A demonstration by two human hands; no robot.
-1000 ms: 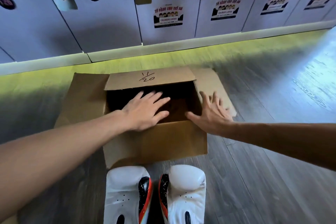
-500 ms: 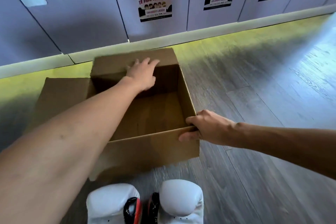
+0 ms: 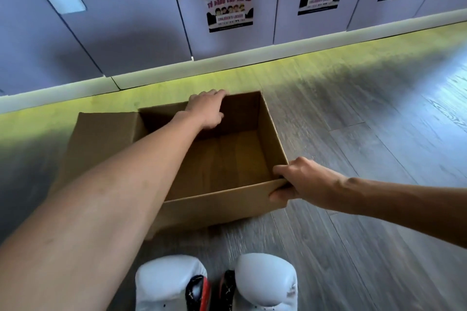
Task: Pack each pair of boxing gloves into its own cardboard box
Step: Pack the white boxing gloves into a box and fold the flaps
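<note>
Grey plank floor (image 3: 353, 159); numbered lockers (image 3: 141, 33) stand beyond the cardboard box (image 3: 214, 207). The box sits open on the floor, its left flap (image 3: 101, 134) spread outward. My left hand (image 3: 206, 108) hooks its fingers over the box's far rim. My right hand (image 3: 300, 182) grips the box's near right corner. Two white boxing gloves (image 3: 265, 283) lie side by side just in front of the box.

grey plank floor (image 3: 379, 209), numbered lockers (image 3: 141, 33) (yellow-lit base) behind.
</note>
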